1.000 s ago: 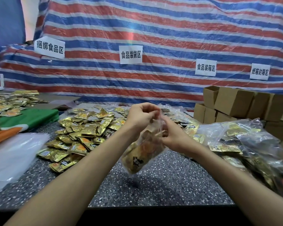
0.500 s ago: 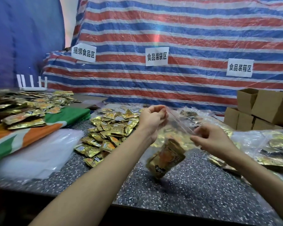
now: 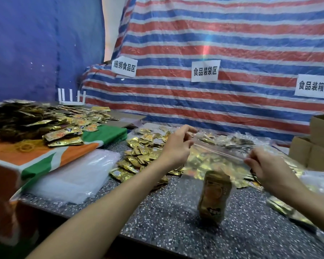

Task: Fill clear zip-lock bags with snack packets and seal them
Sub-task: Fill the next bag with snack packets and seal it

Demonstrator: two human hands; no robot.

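Fingers (image 3: 187, 141) of the left hand (image 3: 176, 149) are noted curled together, pinching the left end of the zip strip of a clear zip-lock bag (image 3: 219, 162). Fingers (image 3: 251, 161) of the right hand (image 3: 267, 167) are pinched on the strip's right end, so the top edge is held stretched between both hands. The bag is held above the speckled surface (image 3: 157, 227), in front of the person. Gold snack packets (image 3: 215, 195) are seen bunched upright in its lower part. Whether the bag's bottom touches the surface cannot be told. Whether the strip is closed along its length cannot be told. A heap of loose gold packets (image 3: 142, 152) is spread on the surface behind the left hand. A stack of empty clear bags (image 3: 73, 176) is noted to the left, beside an orange and green cloth (image 3: 36, 157) bearing more packets. Cardboard boxes (image 3: 318, 146) are stacked at far right. A striped tarp (image 3: 223, 43) with white paper signs is hung behind.
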